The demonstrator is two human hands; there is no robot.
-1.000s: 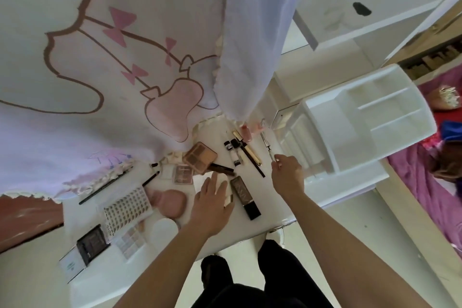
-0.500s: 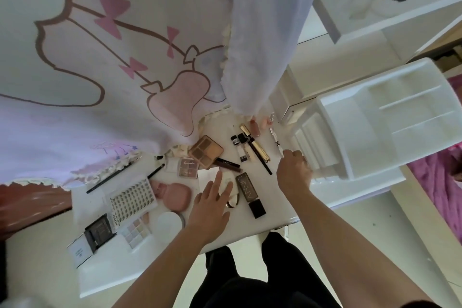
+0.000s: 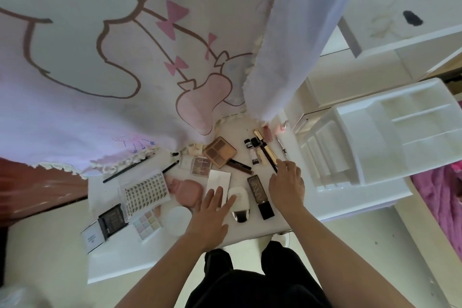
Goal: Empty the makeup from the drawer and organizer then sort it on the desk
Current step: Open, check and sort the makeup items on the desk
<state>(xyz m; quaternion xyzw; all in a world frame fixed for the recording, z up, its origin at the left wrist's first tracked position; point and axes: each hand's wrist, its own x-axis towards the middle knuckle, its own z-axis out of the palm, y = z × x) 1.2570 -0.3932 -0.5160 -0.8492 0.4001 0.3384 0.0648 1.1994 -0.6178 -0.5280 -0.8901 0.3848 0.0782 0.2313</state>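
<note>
Makeup lies spread over the white desk. My left hand rests flat, fingers straight, on a white card and a white tube with a dark cap. My right hand is beside the dark UNNY tube; its thumb and forefinger close on the near end of a thin black pencil next to a gold tube. The white organizer stands to the right, its compartments showing nothing inside.
A brown eyeshadow palette, pink compact, lash tray, round white lid, pastel palette and black compact fill the desk's left. A printed curtain hangs over the back edge.
My right hand has come back from the organizer's base to the pencils on the desk. My left hand slid slightly forward onto the card and white tube.
</note>
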